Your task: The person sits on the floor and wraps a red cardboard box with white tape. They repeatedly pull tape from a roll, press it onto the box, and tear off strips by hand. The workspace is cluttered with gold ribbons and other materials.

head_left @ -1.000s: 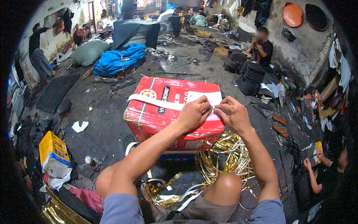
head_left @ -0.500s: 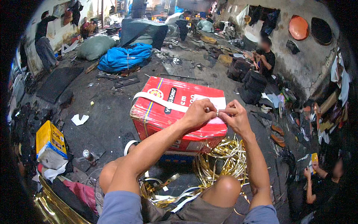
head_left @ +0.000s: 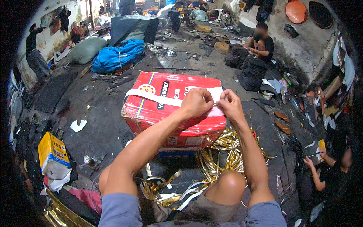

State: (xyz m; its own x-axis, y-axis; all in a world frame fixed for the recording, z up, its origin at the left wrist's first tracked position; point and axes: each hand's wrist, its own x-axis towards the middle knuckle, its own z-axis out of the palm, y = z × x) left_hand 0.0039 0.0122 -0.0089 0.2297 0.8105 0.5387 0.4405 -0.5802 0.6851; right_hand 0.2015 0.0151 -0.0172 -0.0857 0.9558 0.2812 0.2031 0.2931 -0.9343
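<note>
White strip (head_left: 151, 96) is partly covered by the left hand (head_left: 197, 103); its fingers and those of the right hand (head_left: 231, 107) are pinched together, on what cannot be told. The strip is laid across a red box (head_left: 151, 115), near heaped gold ribbon (head_left: 236, 153).

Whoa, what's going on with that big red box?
Someone sitting down is working with both hands over the red box. The left hand and right hand are close together, fingertips drawn in; whatever they pinch is too small to make out. A white strip lies across the box and reaches the left hand. Shiny gold strips lie in a tangle below. Farther off, another person sits beside dark stacks.
</note>
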